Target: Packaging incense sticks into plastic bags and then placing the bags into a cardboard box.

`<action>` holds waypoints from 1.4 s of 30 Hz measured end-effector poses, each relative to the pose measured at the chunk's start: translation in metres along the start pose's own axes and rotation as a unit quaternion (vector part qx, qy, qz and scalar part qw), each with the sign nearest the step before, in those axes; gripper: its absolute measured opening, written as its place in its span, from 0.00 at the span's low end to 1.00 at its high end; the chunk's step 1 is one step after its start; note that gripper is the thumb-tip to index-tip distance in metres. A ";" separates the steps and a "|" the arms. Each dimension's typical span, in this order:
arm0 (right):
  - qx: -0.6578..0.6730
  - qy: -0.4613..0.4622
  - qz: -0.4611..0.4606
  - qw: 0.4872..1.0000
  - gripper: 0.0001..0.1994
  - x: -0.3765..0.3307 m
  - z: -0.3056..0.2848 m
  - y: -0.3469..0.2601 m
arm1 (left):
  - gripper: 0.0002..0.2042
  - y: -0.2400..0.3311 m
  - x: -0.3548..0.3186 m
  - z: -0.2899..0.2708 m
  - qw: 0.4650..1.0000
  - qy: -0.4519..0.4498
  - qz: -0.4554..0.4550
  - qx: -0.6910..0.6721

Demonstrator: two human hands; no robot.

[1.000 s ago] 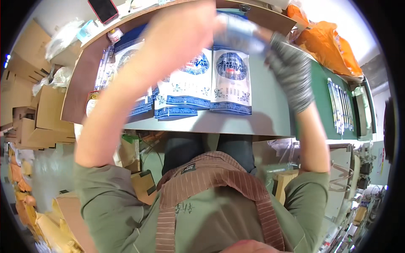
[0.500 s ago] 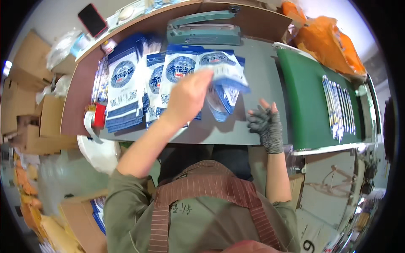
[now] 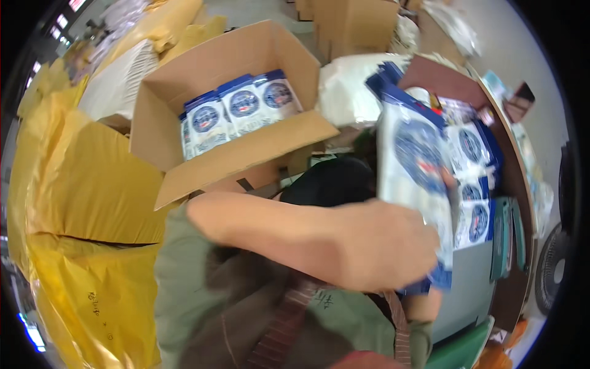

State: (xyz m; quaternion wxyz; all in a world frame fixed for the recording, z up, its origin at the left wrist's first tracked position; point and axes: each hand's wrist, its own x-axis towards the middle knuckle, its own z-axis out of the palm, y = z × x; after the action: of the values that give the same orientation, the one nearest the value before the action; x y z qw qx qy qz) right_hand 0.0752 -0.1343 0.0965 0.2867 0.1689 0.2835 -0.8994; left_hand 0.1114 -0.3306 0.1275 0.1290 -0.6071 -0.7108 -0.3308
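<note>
**Packet stack in transit between tabletop and carton**

I read one bare hand (image 3: 384, 246) in view, its forearm crossing the frame from the left. Which of the two hands it is I cannot tell with certainty, because the view is swung hard to one side; I take it for the left. It is closed around the lower end of a stack of blue-and-white packets (image 3: 415, 166), held upright in the air beside the tabletop (image 3: 467, 295). The other hand is not in view.

Further packets (image 3: 473, 184) of the same kind lie in a row on the tabletop, close behind the held stack. An open cardboard carton (image 3: 246, 147) stands well apart to the left, with a row of packets (image 3: 236, 114) already standing inside it. Yellow bags (image 3: 86, 184) lie beside the carton.

Fault risks, as I judge them:
- The grip sits at one end only; the slick packets could fan out and slide free.
- Motion blur suggests a fast swing; the stack could clip the carton flap.
- With one hand alone, a slipped packet has no backup support.
</note>
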 end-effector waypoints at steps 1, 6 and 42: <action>-0.048 -0.102 0.037 0.993 0.24 0.049 0.005 0.007 | 0.08 -0.006 -0.025 -0.023 0.999 0.010 -0.042 0.028; -0.207 -0.208 0.129 0.947 0.25 0.257 0.113 0.068 | 0.18 -0.054 -0.139 -0.119 0.928 0.013 -0.304 0.213; 0.067 0.207 0.224 0.950 0.30 0.518 -0.046 0.124 | 0.30 -0.166 -0.587 -0.321 0.261 0.469 -0.836 -0.110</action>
State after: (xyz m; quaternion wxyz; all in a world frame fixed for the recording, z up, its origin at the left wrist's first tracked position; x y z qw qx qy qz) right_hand -0.2462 -0.4074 -0.2325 0.4042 0.4292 0.2307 -0.7741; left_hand 0.0183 -0.9957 -0.0281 0.0239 0.5768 -0.5965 -0.5575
